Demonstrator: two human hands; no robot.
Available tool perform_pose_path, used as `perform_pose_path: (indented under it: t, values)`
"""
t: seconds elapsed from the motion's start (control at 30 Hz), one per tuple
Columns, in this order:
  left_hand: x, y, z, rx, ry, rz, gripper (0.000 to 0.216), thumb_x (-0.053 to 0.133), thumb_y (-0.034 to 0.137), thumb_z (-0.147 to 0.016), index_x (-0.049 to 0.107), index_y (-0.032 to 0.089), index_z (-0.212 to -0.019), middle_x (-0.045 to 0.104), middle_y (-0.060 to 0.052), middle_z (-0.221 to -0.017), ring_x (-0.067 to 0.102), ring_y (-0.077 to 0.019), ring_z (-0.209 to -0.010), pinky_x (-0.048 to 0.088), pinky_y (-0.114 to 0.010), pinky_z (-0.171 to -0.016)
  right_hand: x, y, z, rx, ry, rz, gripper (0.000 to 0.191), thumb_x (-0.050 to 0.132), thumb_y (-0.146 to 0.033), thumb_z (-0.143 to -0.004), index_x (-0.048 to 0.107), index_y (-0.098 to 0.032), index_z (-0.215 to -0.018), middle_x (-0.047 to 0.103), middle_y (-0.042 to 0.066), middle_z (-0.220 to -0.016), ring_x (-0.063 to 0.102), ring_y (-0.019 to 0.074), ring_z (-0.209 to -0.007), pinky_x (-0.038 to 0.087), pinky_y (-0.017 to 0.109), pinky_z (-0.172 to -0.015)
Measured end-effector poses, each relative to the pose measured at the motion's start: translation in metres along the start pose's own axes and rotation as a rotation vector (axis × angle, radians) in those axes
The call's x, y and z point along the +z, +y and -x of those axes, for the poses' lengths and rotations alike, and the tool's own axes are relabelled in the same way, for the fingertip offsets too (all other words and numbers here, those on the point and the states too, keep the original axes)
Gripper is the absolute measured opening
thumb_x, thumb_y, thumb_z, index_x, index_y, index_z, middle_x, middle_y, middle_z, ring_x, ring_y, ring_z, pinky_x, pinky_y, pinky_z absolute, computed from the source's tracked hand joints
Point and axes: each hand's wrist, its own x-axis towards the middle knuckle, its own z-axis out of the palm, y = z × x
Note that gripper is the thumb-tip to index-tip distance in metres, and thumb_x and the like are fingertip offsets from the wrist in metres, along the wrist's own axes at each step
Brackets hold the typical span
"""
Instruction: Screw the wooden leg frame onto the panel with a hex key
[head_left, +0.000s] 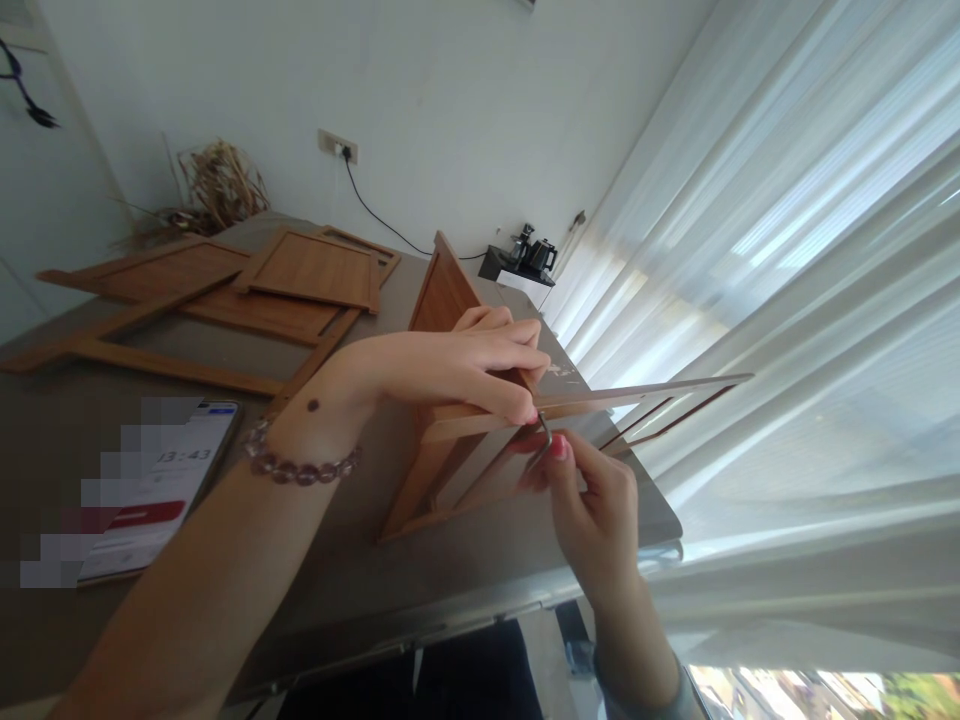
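two-handed work at the corner of a wooden assembly (454, 424), which stands on the counter (315, 580) near its front edge. the left hand (499, 365) arches over the corner from above, its fingers bent and partly closed across the wood, with the index fingertip just beside the upper end of a bent metal key (547, 430); this grip probably serves to steady the corner and guide the key's tip. the undersides of those fingers are hidden, so how firmly they press cannot be told. the right hand (596, 500) is closed in a pinch, thumb against curled fingers, and holds the key from the near side, below the left fingertips; holding it there likely leaves room for the wrist to turn. whether the tip sits in a fastener is too small to tell. the assembly lies beneath the left hand and in front of the right, one panel rising behind the knuckles and a long frame reaching right, its far end seen against the curtain (825, 300). loose wooden panels (315, 265) overlap at the back left, apart from both hands, perhaps to free the working area; a phone (169, 500) lies beside the left forearm.
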Motion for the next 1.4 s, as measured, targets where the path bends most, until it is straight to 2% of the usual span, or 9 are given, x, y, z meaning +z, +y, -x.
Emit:
perform_pose_path:
  t: [0.1, 0.37, 0.6, 0.7, 0.87, 0.97, 1.1, 1.2, 1.4]
  values:
    - [0.0, -0.001, 0.0, 0.007, -0.007, -0.009, 0.043, 0.048, 0.063, -0.085, 0.044, 0.021, -0.077, 0.039, 0.0, -0.09, 0.037, -0.0227, -0.094, 0.027, -0.035, -0.092, -0.003, -0.001, -0.001, -0.144, 0.069, 0.156, 0.038, 0.043, -0.029, -0.099, 0.057, -0.019, -0.066, 0.06, -0.002, -0.058, 0.054, 0.0078, -0.052, 0.04, 0.021, -0.056]
    - [-0.001, 0.002, 0.0, 0.004, -0.012, 0.009, 0.036, 0.049, 0.055, -0.086, 0.043, 0.021, -0.075, 0.038, 0.0, -0.088, 0.037, -0.0212, -0.092, 0.026, -0.035, -0.091, -0.002, -0.011, -0.007, -0.257, 0.166, 0.252, 0.029, 0.048, -0.022, -0.096, 0.057, -0.019, -0.069, 0.054, -0.003, -0.054, 0.05, 0.0069, -0.05, 0.038, 0.02, -0.053]
    - [-0.002, 0.0, 0.001, 0.012, -0.015, 0.011, 0.036, 0.049, 0.056, -0.086, 0.046, 0.021, -0.076, 0.039, 0.0, -0.089, 0.037, -0.0221, -0.093, 0.027, -0.035, -0.09, -0.002, -0.018, -0.007, -0.164, 0.093, 0.143, 0.032, 0.051, -0.024, -0.095, 0.055, -0.019, -0.064, 0.057, -0.004, -0.053, 0.051, 0.006, -0.048, 0.039, 0.02, -0.051]
    - [-0.002, 0.0, 0.001, 0.009, -0.012, 0.016, 0.036, 0.049, 0.056, -0.086, 0.044, 0.021, -0.077, 0.038, 0.0, -0.089, 0.037, -0.0219, -0.093, 0.027, -0.035, -0.09, 0.004, -0.025, -0.007, 0.008, 0.043, -0.072, 0.038, 0.049, -0.03, -0.097, 0.058, -0.018, -0.063, 0.061, -0.002, -0.053, 0.054, 0.0068, -0.048, 0.042, 0.02, -0.051]
    - [-0.001, 0.0, 0.0, 0.008, -0.008, 0.013, 0.036, 0.049, 0.055, -0.085, 0.044, 0.021, -0.077, 0.037, 0.0, -0.089, 0.037, -0.0215, -0.093, 0.026, -0.036, -0.093, 0.021, -0.036, -0.004, 0.297, 0.05, -0.653, 0.04, 0.045, -0.04, -0.099, 0.064, -0.019, -0.071, 0.061, -0.003, -0.046, 0.056, 0.0079, -0.045, 0.048, 0.019, -0.053]
    - [0.0, 0.0, 0.0, 0.009, -0.003, 0.006, 0.036, 0.05, 0.054, -0.085, 0.044, 0.02, -0.076, 0.038, 0.0, -0.088, 0.038, -0.0218, -0.093, 0.027, -0.036, -0.093, 0.03, -0.038, -0.001, 0.37, 0.084, -0.863, 0.039, 0.044, -0.04, -0.1, 0.064, -0.019, -0.073, 0.064, -0.002, -0.048, 0.059, 0.0076, -0.048, 0.048, 0.017, -0.054]
    - [0.0, -0.001, -0.001, 0.022, -0.001, 0.009, 0.037, 0.051, 0.054, -0.084, 0.043, 0.02, -0.073, 0.039, 0.0, -0.087, 0.037, -0.0214, -0.091, 0.028, -0.035, -0.09, 0.033, -0.041, 0.002, 0.389, 0.085, -0.939, 0.04, 0.042, -0.041, -0.1, 0.064, -0.019, -0.075, 0.064, -0.002, -0.048, 0.059, 0.007, -0.046, 0.046, 0.016, -0.051]
    - [0.0, -0.001, -0.001, 0.028, 0.005, 0.0, 0.037, 0.05, 0.055, -0.084, 0.043, 0.021, -0.074, 0.039, 0.0, -0.087, 0.037, -0.0213, -0.091, 0.028, -0.034, -0.09, 0.029, -0.041, 0.0, 0.371, 0.067, -0.848, 0.043, 0.041, -0.043, -0.1, 0.065, -0.019, -0.073, 0.061, -0.003, -0.046, 0.056, 0.0066, -0.044, 0.045, 0.016, -0.049]
    - [-0.001, 0.001, 0.0, 0.009, -0.01, -0.015, 0.037, 0.048, 0.055, -0.086, 0.043, 0.02, -0.076, 0.037, 0.0, -0.089, 0.036, -0.0214, -0.093, 0.026, -0.035, -0.09, 0.022, -0.034, -0.001, 0.171, 0.166, -0.185, 0.053, 0.044, -0.044, -0.098, 0.065, -0.016, -0.059, 0.056, -0.002, -0.047, 0.051, 0.0051, -0.044, 0.038, 0.017, -0.047]
